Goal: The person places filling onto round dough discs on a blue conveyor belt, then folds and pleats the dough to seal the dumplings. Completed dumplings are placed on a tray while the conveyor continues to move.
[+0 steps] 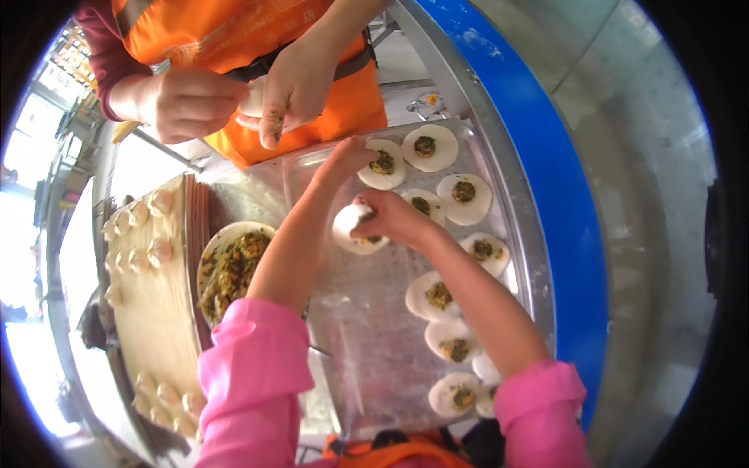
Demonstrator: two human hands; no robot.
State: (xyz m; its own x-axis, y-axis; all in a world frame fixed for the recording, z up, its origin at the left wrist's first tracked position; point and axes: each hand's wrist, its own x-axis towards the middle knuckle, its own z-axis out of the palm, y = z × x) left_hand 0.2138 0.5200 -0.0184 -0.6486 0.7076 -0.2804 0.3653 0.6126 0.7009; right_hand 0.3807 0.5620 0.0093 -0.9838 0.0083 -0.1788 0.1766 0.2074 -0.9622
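My right hand (pixel 394 218) is closed on a round white dough wrapper (pixel 347 225), one side of which is lifted; a dab of chopped green filling shows by the fingers. Just beyond it, my left hand (pixel 349 158) has its fingers bent together at the left edge of another dough wrapper (pixel 382 177) topped with filling. Whether those fingertips pinch anything is hidden. Both hands are over a metal tray (pixel 363 335). Several more filled wrappers (pixel 438 296) lie flat along the tray's right side, some overlapping.
Left of my left forearm stands a bowl (pixel 209 269) heaped with chopped filling (pixel 234 269). Farther left, a wooden board (pixel 152 327) carries several shaped dumplings (pixel 160 251). Across the tray, a co-worker's hands (pixel 292 90) hold a piece of dough. A blue edge (pixel 573 257) curves along the right.
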